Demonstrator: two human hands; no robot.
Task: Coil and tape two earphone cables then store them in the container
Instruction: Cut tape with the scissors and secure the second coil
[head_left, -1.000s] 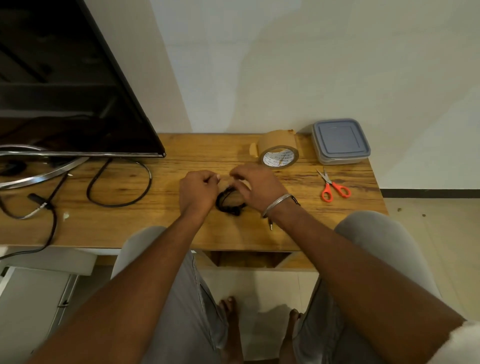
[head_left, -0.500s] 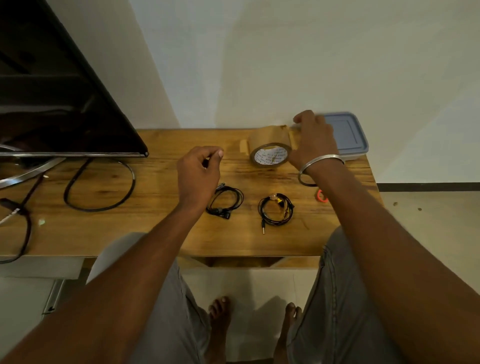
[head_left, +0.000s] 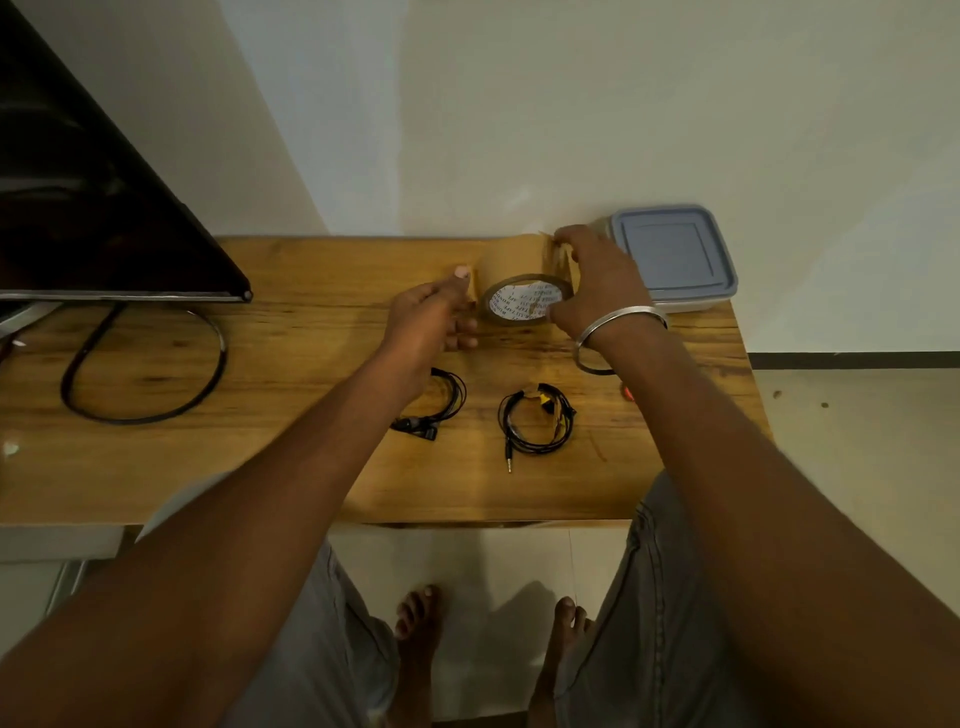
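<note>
Brown tape roll (head_left: 524, 283) at the table's (head_left: 311, 338) back edge: my right hand (head_left: 597, 291) clasps it, left hand (head_left: 434, 317) pinches its loose end. Both limp, light earphone coils (head_left: 537, 421) lie nearer me; I'd grip across the bundled loops. Container (head_left: 675, 260) lidded.

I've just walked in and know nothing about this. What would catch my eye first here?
Probably the two hands meeting at the back of the wooden table: the right hand steadies a brown tape roll while the left hand pinches its loose end. Nearer the person lie two coiled black earphone cables, side by side and apart. A closed grey container sits in the far right corner.
</note>
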